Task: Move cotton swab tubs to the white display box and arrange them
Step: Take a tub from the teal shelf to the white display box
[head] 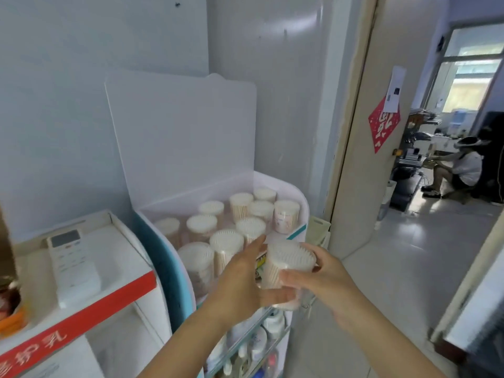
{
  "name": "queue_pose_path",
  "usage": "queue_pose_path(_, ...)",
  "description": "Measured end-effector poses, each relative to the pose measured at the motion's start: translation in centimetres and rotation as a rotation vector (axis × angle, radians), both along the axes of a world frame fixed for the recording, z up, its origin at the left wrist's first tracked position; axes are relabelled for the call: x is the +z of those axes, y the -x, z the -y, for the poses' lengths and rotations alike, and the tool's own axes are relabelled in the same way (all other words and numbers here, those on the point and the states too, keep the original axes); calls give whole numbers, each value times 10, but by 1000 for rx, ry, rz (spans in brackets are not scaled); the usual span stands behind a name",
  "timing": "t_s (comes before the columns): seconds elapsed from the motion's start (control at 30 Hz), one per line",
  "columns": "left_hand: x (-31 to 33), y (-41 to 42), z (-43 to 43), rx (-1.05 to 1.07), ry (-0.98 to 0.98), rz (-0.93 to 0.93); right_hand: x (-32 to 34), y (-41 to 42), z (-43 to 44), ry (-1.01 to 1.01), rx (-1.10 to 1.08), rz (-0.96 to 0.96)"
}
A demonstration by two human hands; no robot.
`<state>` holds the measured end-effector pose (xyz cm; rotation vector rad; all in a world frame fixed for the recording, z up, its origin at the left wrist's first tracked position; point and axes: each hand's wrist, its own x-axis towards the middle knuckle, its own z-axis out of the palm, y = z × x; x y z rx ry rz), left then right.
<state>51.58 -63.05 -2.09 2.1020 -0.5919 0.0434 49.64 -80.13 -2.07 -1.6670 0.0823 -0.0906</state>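
both left hand [240, 282] and right hand [327, 276] clamp fingers [275, 296] round a tilted swab tub [289, 264] — forced into the crowded white display box [303, 211], it could topple standing tubs [226, 241].

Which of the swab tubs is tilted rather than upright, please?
The tub between the left hand and right hand; it leans, the others stand upright in the box.

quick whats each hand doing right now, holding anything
left hand: holds the cotton swab tub, thumb curled under it.
right hand: grips the same tub, thumb across its side.
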Motion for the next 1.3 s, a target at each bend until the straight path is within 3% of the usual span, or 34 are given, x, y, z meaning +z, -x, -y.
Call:
queue_pose_path(0.1, -5, -38, -6, 155, -412, 223, -9, -41, 17, 32, -109, 8)
queue_pose_path(0.23, -19, -67, -22, 307, -674, 435, -10, -97, 31, 57, -220, 58)
queue_pose_path(0.33, -24, -81, -32, 422, -858, 413, -13, -143, 31, 179, -235, 96)
queue_pose_path(0.47, -28, -88, -38, 491, -961, 332, -25, -187, 22, 379, -202, 84)
queue_pose_path(0.87, -18, -77, -12, 662, -909, 101, -54, -222, 41, 641, 100, 125)
queue_pose_path(1.0, -20, -58, -9, 609, -966, 127, -34, -196, 15, 835, 2, 436)
queue_pose_path(1.13, -7, -21, -16, 757, -903, 238, -1, -168, -36, 694, 187, 708)
queue_pose_path(1.3, 5, 57, -59, 992, -879, 120, 9, -124, -98, 539, 534, 724)
